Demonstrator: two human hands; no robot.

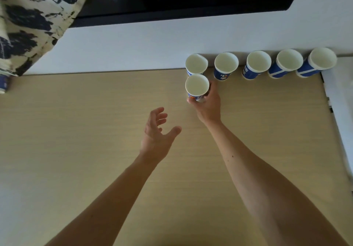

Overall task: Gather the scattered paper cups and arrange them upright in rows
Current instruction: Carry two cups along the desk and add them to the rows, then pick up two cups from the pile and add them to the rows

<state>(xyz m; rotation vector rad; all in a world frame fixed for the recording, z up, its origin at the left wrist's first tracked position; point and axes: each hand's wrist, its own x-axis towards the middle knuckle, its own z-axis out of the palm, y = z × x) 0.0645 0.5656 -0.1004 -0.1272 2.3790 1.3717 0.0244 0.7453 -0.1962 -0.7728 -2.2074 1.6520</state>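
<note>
Several blue-and-white paper cups stand upright in a row along the table's far edge, from the leftmost cup (196, 64) to the rightmost cup (321, 58). Just in front of the leftmost one stands another upright cup (197, 86), and my right hand (207, 105) grips its lower side with fingers curled round it. My left hand (157, 131) hovers over the bare table to the left, fingers spread and holding nothing. One more cup (3, 83) shows partly at the far left edge, under the curtain.
The light wooden table (95, 140) meets a white wall ledge (124, 49) at the back. A dark-patterned curtain (32, 16) hangs at the upper left. A black window frame (181, 1) runs above. A white surface (340, 93) borders the table's right side.
</note>
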